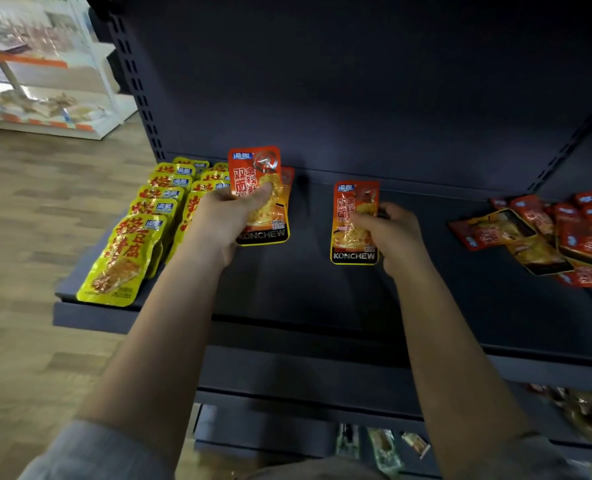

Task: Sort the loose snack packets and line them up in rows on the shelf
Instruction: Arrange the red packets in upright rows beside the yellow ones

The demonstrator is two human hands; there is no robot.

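- Fingers (263, 194) of the left hand (225, 220) clamp orange packets (258, 188), upright, mid-frame beside the yellow rows (156, 209).
- Right hand (391, 233) pinches one orange packet (353, 223), long axis upright, to the right.
- Loose pile (547, 237) lies far right on the shelf (305, 289), nearer the right hand.

shelf (322, 299): dark navy | left rows of packets (149, 216): yellow, red lettering | held packets (258, 188): orange-red, black base band | right pile (547, 233): red-orange | floor (45, 202): pale wood grain

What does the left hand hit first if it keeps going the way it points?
Probably the shelf's dark back panel: the left hand, gripping an orange packet, points up and back; depth is unclear.
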